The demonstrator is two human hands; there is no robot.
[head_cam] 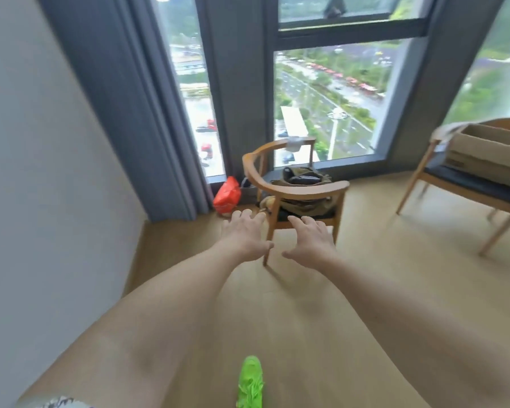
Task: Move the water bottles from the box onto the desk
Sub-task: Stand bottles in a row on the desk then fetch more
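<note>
Nearest the camera a bright green shoe (250,379) stands on the wooden floor (351,290). Both arms reach forward — the left hand (243,235) and right hand (311,241) hang with fingers spread, holding nothing. Beyond them a wooden chair (295,191) carries a bag. Farther right, a cardboard box (489,153) sits on a second chair (465,187); no bottles show, and no desk is in view — so the task looks unstarted.

No text can be read anywhere. A dark printed patch on the side of the cardboard box (483,156) on the right-hand chair (465,187) is too blurred to make out.
</note>
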